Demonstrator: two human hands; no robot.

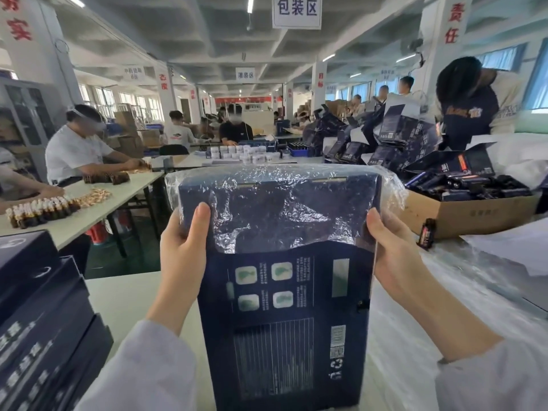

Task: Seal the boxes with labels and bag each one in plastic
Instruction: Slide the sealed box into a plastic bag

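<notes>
Head view shows the bagging step partway done on one dark blue box [284, 307], held upright at the centre, its printed face toward the camera. A clear plastic bag [284, 215] covers the top part, from 12 o'clock down to a wavy mouth across the middle; the lower part toward 6 o'clock is bare. To my eye the film has yet to be drawn down over the rest. Whether a label seals this box cannot be told from this face.

The left hand [184, 250] at 9 o'clock of the box grips its edge, thumb pressing the film onto the front, fingers hidden behind. The right hand [394, 250] at 3 o'clock clasps the opposite edge at the bag's mouth in the same way.

Around this lies a long packing hall with a hanging sign [296, 10] at 12 o'clock and other workers [77, 149] seated at 10 o'clock. Under the box runs a pale table [124, 295]. A stack of blue boxes [38, 307] without film sits at 8 o'clock, so more appear to be waiting. A cardboard carton [462, 215] of dark items stands at 2 o'clock, and a small black cell [426, 233] stands just beside it
</notes>
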